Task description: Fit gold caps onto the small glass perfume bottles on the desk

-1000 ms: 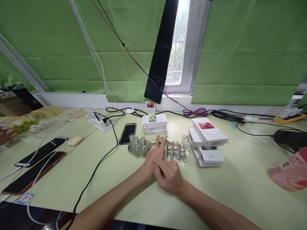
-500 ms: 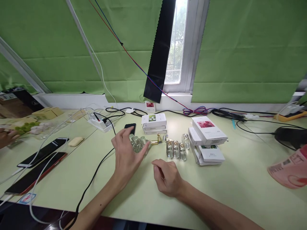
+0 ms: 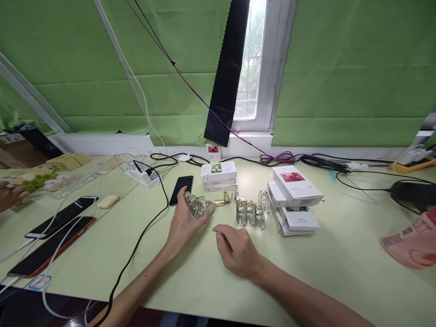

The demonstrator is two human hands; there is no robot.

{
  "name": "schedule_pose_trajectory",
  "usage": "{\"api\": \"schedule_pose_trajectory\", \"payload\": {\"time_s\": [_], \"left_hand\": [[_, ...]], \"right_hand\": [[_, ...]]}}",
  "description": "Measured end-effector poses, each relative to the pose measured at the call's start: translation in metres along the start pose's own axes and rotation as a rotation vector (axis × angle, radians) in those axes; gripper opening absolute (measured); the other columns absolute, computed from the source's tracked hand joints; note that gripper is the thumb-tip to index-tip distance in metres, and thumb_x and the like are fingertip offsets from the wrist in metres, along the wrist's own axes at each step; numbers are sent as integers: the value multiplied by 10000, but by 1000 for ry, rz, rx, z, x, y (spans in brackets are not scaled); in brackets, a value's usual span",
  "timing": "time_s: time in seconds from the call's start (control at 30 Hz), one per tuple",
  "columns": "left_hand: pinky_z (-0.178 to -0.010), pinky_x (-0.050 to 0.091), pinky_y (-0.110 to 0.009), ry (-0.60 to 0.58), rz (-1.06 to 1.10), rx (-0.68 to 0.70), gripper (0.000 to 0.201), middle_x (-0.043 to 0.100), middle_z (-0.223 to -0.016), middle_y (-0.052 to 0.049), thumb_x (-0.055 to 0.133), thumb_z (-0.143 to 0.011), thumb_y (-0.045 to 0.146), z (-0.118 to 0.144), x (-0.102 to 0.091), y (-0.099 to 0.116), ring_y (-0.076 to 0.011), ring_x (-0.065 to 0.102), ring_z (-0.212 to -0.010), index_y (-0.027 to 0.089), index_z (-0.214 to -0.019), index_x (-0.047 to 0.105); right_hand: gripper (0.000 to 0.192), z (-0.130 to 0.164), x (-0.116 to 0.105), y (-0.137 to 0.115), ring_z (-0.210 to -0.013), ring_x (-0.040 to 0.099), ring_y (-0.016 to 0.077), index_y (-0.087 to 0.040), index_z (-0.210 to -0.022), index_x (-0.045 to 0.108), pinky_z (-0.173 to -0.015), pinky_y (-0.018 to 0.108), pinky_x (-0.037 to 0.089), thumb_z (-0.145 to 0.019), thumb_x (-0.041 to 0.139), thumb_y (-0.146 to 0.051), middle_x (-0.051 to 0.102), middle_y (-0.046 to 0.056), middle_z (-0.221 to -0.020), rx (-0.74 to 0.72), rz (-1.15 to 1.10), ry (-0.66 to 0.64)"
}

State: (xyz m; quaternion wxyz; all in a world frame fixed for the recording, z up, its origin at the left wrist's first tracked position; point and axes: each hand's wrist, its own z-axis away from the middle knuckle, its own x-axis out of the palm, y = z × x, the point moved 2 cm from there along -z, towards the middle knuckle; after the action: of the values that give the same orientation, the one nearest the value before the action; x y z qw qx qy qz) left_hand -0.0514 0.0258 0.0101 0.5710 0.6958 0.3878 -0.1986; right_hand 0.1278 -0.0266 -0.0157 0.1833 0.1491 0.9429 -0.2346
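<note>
My left hand (image 3: 186, 219) curls around a cluster of small clear glass bottles (image 3: 195, 205) with pale tops, its thumb on their right side and its fingertips at their far left. My right hand (image 3: 238, 249) rests on the table as a loose fist, near the bottles; no object shows in it. Farther right stand several glass bottles with gold tops (image 3: 250, 213), three of them in a row. Small gold fittings (image 3: 221, 200) lie between the two bottle groups.
Behind the bottles are stacked white boxes (image 3: 219, 171), with another pile of boxes (image 3: 297, 186) at right. A phone (image 3: 180, 188) lies beyond my left hand. A black cable (image 3: 143, 231) crosses at left. A pink object (image 3: 412, 238) stands far right. Another person's hand (image 3: 12, 195) is far left.
My left hand has lowered and moved slightly left, closing from a spread pose around the glass bottles and uncovering the phone. My right hand has barely moved.
</note>
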Motion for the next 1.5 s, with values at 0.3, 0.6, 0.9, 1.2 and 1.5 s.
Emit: {"api": "schedule_pose_trajectory", "payload": {"time_s": [0.3, 0.6, 0.9, 1.2, 1.5], "left_hand": [[-990, 502, -509, -110, 58, 115, 1021, 544, -1329, -147, 823, -641, 426, 4, -20, -21, -351, 581, -1222, 274, -1469, 245], [-1006, 515, -457, -391, 185, 213, 1063, 512, -1340, -112, 837, -668, 373, -5, -41, -27, -284, 615, -1156, 314, -1500, 177], [-1019, 506, -486, -548, 258, 242, 1076, 524, -1340, -127, 842, -673, 370, -39, -28, -24, -281, 610, -1179, 301, -1507, 165], [-1070, 463, -477, -567, 238, 309, 1081, 449, -1459, -169, 845, -670, 394, -65, -12, -15, -301, 547, -1274, 276, -1530, 201], [-1066, 482, -453, -561, 306, 338, 1035, 418, -1485, -156, 825, -701, 367, -69, -5, -15, -280, 552, -1268, 274, -1529, 210]], "right_hand": [[188, 1, 1, 4, -514, 532, 92, -164, -1064, 571, -500, 252, 343, -995, 398, -138, 660, -8, -725, 43, -37, -14], [203, 4, 4, 6, -505, 514, 91, -160, -1051, 580, -498, 245, 328, -1008, 381, -158, 666, 0, -738, 76, -47, -91], [238, 4, 5, 16, -538, 535, 104, -166, -1021, 623, -557, 232, 367, -993, 389, -137, 696, 27, -794, 188, 87, -198], [253, 4, 5, 16, -519, 532, 107, -165, -993, 644, -541, 229, 373, -964, 396, -125, 698, 25, -752, 172, 104, -195], [252, 1, 3, 14, -495, 517, 100, -154, -966, 635, -512, 228, 342, -949, 389, -104, 673, 14, -699, 114, 152, -136]]}}
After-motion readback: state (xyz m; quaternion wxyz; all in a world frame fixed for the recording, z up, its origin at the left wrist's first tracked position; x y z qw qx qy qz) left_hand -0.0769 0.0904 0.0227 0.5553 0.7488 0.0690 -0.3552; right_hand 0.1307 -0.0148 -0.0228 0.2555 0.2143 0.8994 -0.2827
